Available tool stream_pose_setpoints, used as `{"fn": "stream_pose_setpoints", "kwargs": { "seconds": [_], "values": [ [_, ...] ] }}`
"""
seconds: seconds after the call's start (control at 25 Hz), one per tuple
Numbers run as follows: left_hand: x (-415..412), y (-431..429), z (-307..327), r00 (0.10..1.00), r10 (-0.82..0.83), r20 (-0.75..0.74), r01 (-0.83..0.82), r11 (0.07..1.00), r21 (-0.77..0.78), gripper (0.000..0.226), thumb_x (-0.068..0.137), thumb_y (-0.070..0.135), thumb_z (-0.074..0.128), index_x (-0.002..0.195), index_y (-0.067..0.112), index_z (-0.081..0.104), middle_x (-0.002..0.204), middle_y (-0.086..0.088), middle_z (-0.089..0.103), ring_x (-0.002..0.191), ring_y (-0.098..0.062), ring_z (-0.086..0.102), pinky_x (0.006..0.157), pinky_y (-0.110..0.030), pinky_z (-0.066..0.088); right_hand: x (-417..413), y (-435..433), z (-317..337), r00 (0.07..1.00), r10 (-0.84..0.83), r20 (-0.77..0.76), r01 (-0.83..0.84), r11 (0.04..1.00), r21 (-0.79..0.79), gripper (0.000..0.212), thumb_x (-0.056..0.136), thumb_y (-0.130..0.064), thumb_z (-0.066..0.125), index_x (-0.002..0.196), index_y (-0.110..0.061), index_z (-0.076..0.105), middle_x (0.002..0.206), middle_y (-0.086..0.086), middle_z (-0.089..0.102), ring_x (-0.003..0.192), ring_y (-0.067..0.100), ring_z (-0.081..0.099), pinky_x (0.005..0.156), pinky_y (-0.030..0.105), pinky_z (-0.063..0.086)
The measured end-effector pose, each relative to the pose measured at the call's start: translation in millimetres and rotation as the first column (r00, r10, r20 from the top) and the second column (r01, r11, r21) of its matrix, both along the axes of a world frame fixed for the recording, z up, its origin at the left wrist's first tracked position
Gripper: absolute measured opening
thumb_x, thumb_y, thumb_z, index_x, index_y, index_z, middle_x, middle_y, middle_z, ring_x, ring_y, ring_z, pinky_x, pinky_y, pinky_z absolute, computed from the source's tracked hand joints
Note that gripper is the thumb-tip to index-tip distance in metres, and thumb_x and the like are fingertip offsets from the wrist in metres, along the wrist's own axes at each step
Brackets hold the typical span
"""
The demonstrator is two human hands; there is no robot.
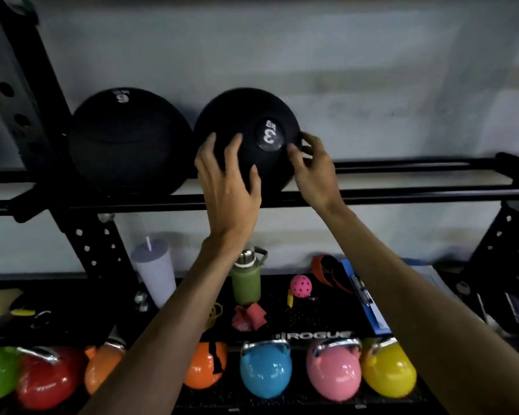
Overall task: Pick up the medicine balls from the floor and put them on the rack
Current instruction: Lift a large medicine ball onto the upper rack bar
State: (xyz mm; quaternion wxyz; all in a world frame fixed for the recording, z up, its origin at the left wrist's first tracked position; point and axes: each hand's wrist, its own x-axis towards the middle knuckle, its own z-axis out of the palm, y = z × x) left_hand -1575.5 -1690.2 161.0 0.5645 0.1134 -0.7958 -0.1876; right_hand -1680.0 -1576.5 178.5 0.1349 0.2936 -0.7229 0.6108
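Observation:
A black medicine ball marked 3 kg (243, 115) sits on the rack's two black rails (402, 194), touching a larger black ball marked 6 (126, 145) on its left. My left hand (228, 181) lies on the front lower left of the 3 kg ball with its fingers spread over the surface. My right hand (312, 172) is at the ball's lower right edge; its fingers are loosely bent and the fingertips touch the ball. The bottom of the ball is hidden behind my hands.
The rails run free to the right of the 3 kg ball. A lower shelf holds a white tumbler (156, 271), a green bottle (246, 283), a pink holed ball (300, 286) and a blue clipboard (366, 298). Several coloured kettlebells (265, 369) line the front. A perforated upright (9, 94) stands at left.

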Motion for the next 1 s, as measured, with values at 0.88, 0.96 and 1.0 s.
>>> {"fn": "stream_pose_setpoints", "kwargs": {
  "seconds": [0.88, 0.96, 1.0],
  "values": [
    [36.2, 330.9, -444.2, 0.071, -0.451, 0.890, 0.421, 0.822, 0.383, 0.015, 0.092, 0.018, 0.054, 0.105, 0.019, 0.061, 0.103, -0.002, 0.067, 0.094, -0.028, 0.066, 0.073, -0.039, 0.051, 131.1, 394.7, -452.7, 0.667, -0.489, 0.562, -0.102, 0.687, 0.720, 0.022, 0.100, -0.019, 0.049, 0.092, -0.004, 0.064, 0.096, 0.017, 0.070, 0.091, 0.038, 0.066, 0.071, 0.042, 0.050],
    [43.8, 354.0, -477.9, -0.023, -0.431, 0.902, 0.322, 0.851, 0.415, 0.016, 0.093, 0.018, 0.053, 0.107, 0.018, 0.061, 0.106, -0.003, 0.067, 0.097, -0.028, 0.066, 0.075, -0.038, 0.051, 131.3, 422.4, -488.2, 0.599, -0.473, 0.646, -0.232, 0.670, 0.706, 0.026, 0.102, -0.020, 0.045, 0.093, -0.004, 0.063, 0.092, 0.017, 0.070, 0.086, 0.038, 0.067, 0.069, 0.042, 0.050],
    [45.7, 363.9, -495.8, -0.056, -0.432, 0.900, 0.264, 0.863, 0.431, 0.016, 0.094, 0.018, 0.052, 0.108, 0.018, 0.062, 0.107, -0.003, 0.068, 0.098, -0.027, 0.067, 0.076, -0.037, 0.051, 129.0, 435.0, -508.7, 0.569, -0.462, 0.680, -0.295, 0.657, 0.693, 0.027, 0.103, -0.021, 0.043, 0.093, -0.006, 0.063, 0.090, 0.016, 0.070, 0.084, 0.038, 0.067, 0.069, 0.043, 0.052]
  ]
}}
